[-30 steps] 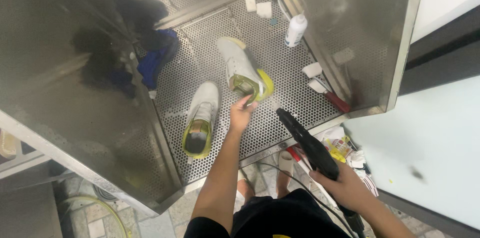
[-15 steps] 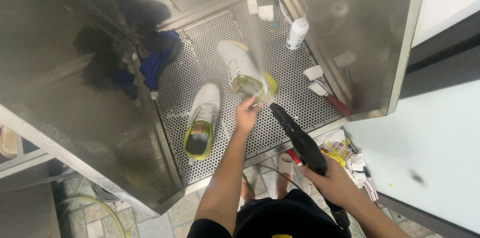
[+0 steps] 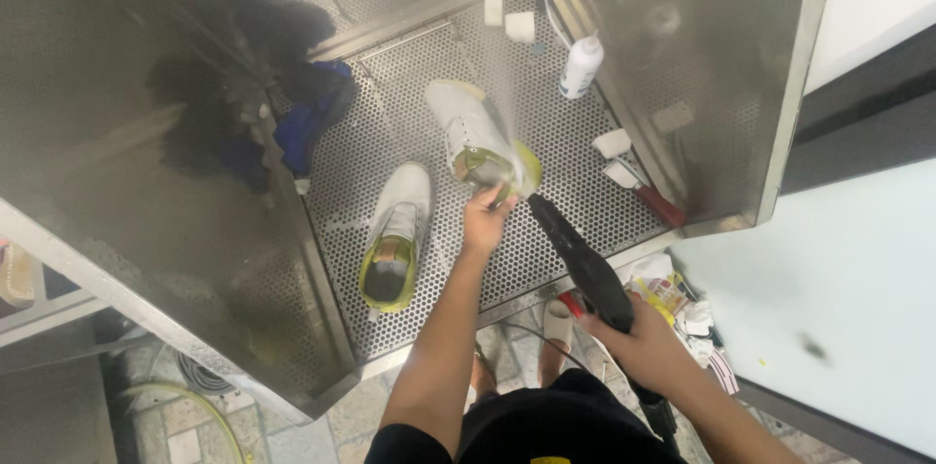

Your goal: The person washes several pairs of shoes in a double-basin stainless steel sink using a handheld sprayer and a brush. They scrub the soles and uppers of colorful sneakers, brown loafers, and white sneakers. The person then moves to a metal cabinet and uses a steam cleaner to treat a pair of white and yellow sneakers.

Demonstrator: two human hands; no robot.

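Note:
My left hand (image 3: 485, 220) grips the heel of a white shoe with a yellow-green lining (image 3: 476, 137), tilted up off the perforated steel floor (image 3: 585, 191) of a metal cabinet. My right hand (image 3: 651, 342) holds a black spray gun (image 3: 583, 264) whose nozzle points at the shoe's opening; a faint mist streams up past the shoe. The second white shoe (image 3: 395, 235) lies flat on the perforated floor, left of my left arm.
A white bottle (image 3: 582, 65) stands by the right steel wall. White blocks (image 3: 507, 18) sit at the back, a red-handled brush (image 3: 639, 189) at right, a blue cloth (image 3: 310, 113) at left. Rags and packets (image 3: 673, 298) lie at the front right edge.
The spray gun has swung up and left until its nozzle is close to the held shoe. My left hand has kept the shoe tilted in nearly the same spot.

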